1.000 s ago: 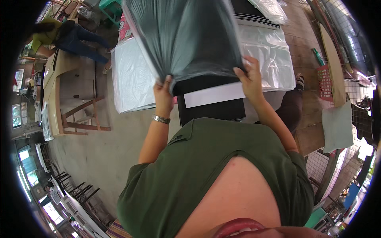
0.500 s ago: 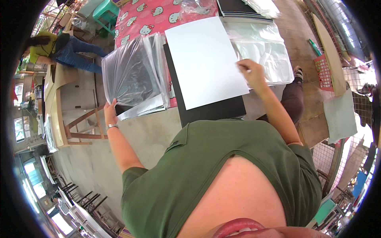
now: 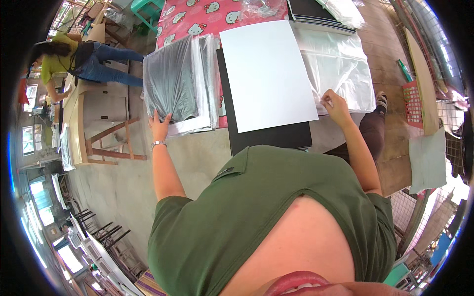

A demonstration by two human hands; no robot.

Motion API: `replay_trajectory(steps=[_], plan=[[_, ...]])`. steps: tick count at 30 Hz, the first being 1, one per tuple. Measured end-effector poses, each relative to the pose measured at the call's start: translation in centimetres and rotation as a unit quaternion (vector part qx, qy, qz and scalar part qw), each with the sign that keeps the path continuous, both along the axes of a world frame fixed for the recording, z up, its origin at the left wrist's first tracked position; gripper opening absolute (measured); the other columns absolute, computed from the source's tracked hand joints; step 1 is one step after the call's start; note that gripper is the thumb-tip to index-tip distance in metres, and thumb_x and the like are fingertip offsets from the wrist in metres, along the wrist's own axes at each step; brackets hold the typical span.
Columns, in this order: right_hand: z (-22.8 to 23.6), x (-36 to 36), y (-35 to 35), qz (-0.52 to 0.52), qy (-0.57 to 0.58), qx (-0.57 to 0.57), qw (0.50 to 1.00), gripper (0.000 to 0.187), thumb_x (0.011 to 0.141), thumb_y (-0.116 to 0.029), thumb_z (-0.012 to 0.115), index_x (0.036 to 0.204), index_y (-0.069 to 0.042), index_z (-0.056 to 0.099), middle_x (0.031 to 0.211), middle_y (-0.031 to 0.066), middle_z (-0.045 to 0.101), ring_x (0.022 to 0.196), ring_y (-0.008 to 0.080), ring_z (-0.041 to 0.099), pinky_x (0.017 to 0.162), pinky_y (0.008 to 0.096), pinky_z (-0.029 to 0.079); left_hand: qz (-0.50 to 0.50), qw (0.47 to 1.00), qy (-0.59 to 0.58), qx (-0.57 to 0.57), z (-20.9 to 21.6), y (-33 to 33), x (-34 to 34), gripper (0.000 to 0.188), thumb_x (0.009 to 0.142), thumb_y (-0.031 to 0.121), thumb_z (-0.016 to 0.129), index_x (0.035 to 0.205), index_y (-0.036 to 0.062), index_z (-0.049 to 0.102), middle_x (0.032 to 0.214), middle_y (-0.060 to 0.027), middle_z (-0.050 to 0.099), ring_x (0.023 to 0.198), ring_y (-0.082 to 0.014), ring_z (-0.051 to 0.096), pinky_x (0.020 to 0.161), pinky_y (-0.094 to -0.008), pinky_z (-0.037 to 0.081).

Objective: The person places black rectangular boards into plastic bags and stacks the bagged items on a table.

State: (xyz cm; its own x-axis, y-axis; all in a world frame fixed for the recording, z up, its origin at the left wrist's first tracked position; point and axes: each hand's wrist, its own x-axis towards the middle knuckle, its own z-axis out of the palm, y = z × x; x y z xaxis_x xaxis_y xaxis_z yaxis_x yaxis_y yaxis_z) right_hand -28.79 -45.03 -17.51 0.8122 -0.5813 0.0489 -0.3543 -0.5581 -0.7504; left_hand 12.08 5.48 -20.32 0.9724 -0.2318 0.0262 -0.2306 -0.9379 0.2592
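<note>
The left hand [image 3: 160, 124] lies at the near edge of a bagged board [image 3: 173, 81], a flat thing wrapped in grey plastic. Its fingers are spread and press on the plastic; I cannot tell if they pinch it. This board rests on top of a small pile of similar wrapped boards at the left part of the table [image 3: 192, 19], which has a pink cloth with cartoon faces.

The right hand [image 3: 335, 104] is at the right side. Its fingers are closed in a narrow pinch on the edge of a clear plastic bag [image 3: 340, 69] that lies flat there.

Between the hands lies a white sheet [image 3: 269, 74], on a black board [image 3: 271, 138] that sticks out over the near table edge.

Far at the left, another person in a yellow shirt [image 3: 54, 54] bends over a wooden bench [image 3: 84, 123].
</note>
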Motion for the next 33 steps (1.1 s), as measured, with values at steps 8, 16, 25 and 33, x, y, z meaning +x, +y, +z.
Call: replay_trajectory(steps=[8,16,25,33], plan=[[1.9,0.0,-2.5,0.002,0.001,-0.047,0.999,0.02,0.073,-0.002,0.064,0.092,-0.003,0.06,0.076,0.0069,0.057,0.071,0.014,0.055,0.064,0.0257,0.044,-0.049,0.994,0.054,-0.082,1.0,1.2,-2.6,0.08,0.069,0.049,0.069,0.134,0.0134,0.038,0.141,-0.0246,0.022,0.13,-0.0397,0.021,0.106,-0.046,0.02],[7.7,2.3,-1.2,-0.021,-0.064,-0.034,0.997,0.015,0.084,0.003,0.047,0.094,0.0,0.058,0.074,0.0113,0.058,0.068,0.0171,0.057,0.068,0.0257,0.045,-0.135,0.954,-0.224,-0.147,7.6,-11.3,-8.7,0.042,0.073,0.029,0.07,0.108,0.0089,0.06,0.121,-0.0205,0.049,0.115,-0.0348,0.043,0.096,-0.0453,0.032],[12.6,3.3,1.5,0.086,-0.149,-0.28,0.944,0.006,0.083,-0.005,0.055,0.08,0.001,0.055,0.075,0.0135,0.057,0.065,0.0272,0.055,0.059,0.0325,0.044,-0.536,0.711,0.131,-0.436,13.1,-34.1,-24.8,0.072,0.072,0.028,0.072,0.131,0.0058,0.037,0.131,-0.0168,0.041,0.125,-0.0307,0.035,0.104,-0.0387,0.029],[18.2,-0.5,3.4,-0.031,-0.163,-0.133,0.977,0.018,0.085,-0.016,0.06,0.078,0.0,0.054,0.064,-0.0011,0.046,0.059,0.0074,0.04,0.053,0.0214,0.033,-0.012,0.916,-0.176,-0.361,6.8,-12.8,-5.4,0.036,0.069,-0.003,0.052,0.101,0.0096,0.061,0.11,-0.0119,0.056,0.1,-0.0273,0.054,0.083,-0.0356,0.045]])
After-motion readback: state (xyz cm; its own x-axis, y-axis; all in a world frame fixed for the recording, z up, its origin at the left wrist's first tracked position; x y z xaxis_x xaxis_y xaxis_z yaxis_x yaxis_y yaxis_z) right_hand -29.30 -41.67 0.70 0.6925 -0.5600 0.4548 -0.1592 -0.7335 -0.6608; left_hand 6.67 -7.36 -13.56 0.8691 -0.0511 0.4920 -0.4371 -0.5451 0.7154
